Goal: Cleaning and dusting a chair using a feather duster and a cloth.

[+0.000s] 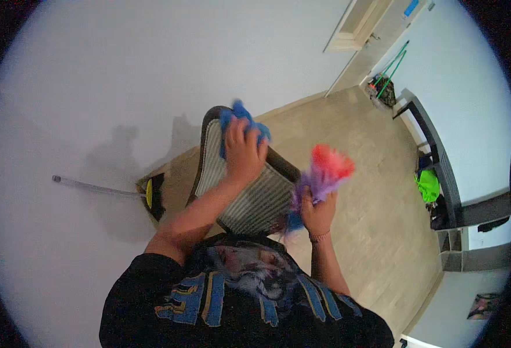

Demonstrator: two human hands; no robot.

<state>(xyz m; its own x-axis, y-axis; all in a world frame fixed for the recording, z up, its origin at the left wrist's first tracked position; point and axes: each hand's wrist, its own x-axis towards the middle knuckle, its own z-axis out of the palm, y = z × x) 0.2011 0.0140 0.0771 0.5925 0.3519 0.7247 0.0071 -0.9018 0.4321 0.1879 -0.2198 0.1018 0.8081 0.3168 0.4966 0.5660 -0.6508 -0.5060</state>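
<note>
My left hand (244, 150) presses a blue cloth (247, 122) against the upper edge of a striped, upholstered chair backrest (255, 200) with a dark rim. To the right of the backrest, my right hand (320, 213) grips a bundle (320, 178) that is red at its top and purple lower down. The bundle is blurred, and I cannot tell exactly what it is. Something blue shows below it, beside my right hand. My arms and shirt hide the lower part of the chair.
A pale wall (86, 108) runs close on the left, with a long-handled tool (99, 187) leaning there. Green-handled tools (390, 69) stand by the far door (364, 52). Dark furniture (442, 165) lines the right side, with a bright green item (428, 185) beside it.
</note>
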